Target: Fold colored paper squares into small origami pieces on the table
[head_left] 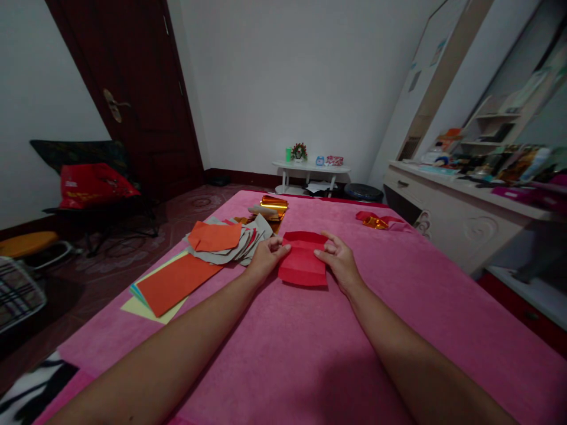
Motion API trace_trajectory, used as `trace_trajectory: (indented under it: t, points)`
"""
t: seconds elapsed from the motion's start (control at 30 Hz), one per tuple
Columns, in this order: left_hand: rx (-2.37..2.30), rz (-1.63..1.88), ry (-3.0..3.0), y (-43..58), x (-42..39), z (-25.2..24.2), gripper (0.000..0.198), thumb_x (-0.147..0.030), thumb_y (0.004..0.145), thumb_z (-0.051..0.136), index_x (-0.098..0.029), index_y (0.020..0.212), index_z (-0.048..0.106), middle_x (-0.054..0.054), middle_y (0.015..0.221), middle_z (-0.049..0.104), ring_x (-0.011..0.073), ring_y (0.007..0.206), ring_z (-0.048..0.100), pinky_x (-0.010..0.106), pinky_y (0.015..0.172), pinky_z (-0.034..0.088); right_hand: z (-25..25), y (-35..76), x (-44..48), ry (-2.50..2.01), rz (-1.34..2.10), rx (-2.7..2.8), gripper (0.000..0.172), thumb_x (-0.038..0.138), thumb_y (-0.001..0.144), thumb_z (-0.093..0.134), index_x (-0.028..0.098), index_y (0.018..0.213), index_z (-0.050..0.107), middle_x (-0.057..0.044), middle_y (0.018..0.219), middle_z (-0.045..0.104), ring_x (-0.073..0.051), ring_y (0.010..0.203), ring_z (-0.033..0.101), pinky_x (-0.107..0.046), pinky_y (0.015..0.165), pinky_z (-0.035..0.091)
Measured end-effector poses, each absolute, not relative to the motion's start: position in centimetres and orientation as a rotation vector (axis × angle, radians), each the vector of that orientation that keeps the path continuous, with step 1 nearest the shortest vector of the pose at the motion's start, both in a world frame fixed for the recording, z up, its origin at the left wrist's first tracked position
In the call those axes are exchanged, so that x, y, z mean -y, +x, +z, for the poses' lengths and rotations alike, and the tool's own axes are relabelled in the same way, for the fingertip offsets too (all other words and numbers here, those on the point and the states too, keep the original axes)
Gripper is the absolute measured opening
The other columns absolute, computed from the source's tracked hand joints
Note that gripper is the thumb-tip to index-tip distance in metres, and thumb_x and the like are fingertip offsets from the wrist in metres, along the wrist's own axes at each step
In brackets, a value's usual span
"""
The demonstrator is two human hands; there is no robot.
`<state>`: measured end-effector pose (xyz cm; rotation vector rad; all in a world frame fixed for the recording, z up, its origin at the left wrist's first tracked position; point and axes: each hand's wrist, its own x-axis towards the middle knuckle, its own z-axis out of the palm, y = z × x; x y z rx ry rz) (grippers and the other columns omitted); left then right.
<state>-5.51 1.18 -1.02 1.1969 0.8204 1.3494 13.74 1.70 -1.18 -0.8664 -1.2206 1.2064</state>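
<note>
A sheet of red paper (303, 260) with creases running across it is held up over the pink cloth (283, 354). Its far and near edges are folded into flaps. My left hand (267, 255) pinches the left side, thumb on top. On the right side my right hand (337, 260) grips it the same way, thumb on the face and fingers behind. Left of my left hand lies a heap of grey paper pieces (221, 257) with an orange piece (217, 236) on top. Nearer to me is a stack of coloured sheets, an orange sheet (179, 283) uppermost.
A shiny gold roll (273, 206) lies at the cloth's far side, and crumpled red and gold pieces (374, 222) rest at the far right. Beyond stands a small white table (310, 168). A cluttered dresser (460, 200) is on the right, a chair with a red bag (95, 186) on the left.
</note>
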Motion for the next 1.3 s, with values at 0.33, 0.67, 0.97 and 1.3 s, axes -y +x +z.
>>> trace_trajectory:
  t: [0.33,0.67,0.97,1.3]
  points:
    - [-0.894,1.392,1.217,-5.5,-1.0,-0.8,0.028,-0.039,0.065,0.073,-0.013,0.065,0.061,-0.003,0.055,0.058,0.0071,0.048,0.046,0.019,0.048,0.033,-1.3,13.6,-1.8,-0.838,1.266,1.256,0.035,0.032,0.065,0.076,0.019,0.096,0.067,-0.003,0.087,0.072,-0.019,0.075,0.066,-0.030,0.071,0.050]
    - [-1.003,1.443,1.259,-5.6,-1.0,-0.6,0.029,-0.043,0.074,0.064,-0.014,0.074,0.064,0.000,0.064,0.060,0.0096,0.052,0.050,0.020,0.048,0.035,-1.6,14.4,-2.3,-1.014,0.785,1.135,0.026,0.040,0.070,0.068,0.017,0.083,0.071,0.000,0.072,0.068,-0.017,0.065,0.058,-0.028,0.060,0.044]
    - [-0.979,1.418,1.736,-3.7,1.0,0.4,0.016,-0.030,0.077,0.064,-0.016,0.077,0.073,0.006,0.078,0.067,0.0172,0.075,0.059,0.027,0.072,0.044,-0.3,13.2,-0.7,-1.112,0.213,1.456,0.019,0.027,0.082,0.052,0.019,0.073,0.067,-0.003,0.073,0.060,-0.017,0.066,0.054,-0.027,0.060,0.042]
    - [-0.637,1.275,1.282,-3.2,1.5,0.6,0.041,-0.031,0.066,0.077,-0.016,0.102,0.063,0.008,0.097,0.067,0.0198,0.089,0.062,0.032,0.080,0.049,0.1,11.9,0.8,-0.903,-0.012,1.816,0.034,0.010,0.077,0.054,0.027,0.101,0.069,-0.004,0.094,0.061,-0.020,0.090,0.057,-0.034,0.080,0.047]
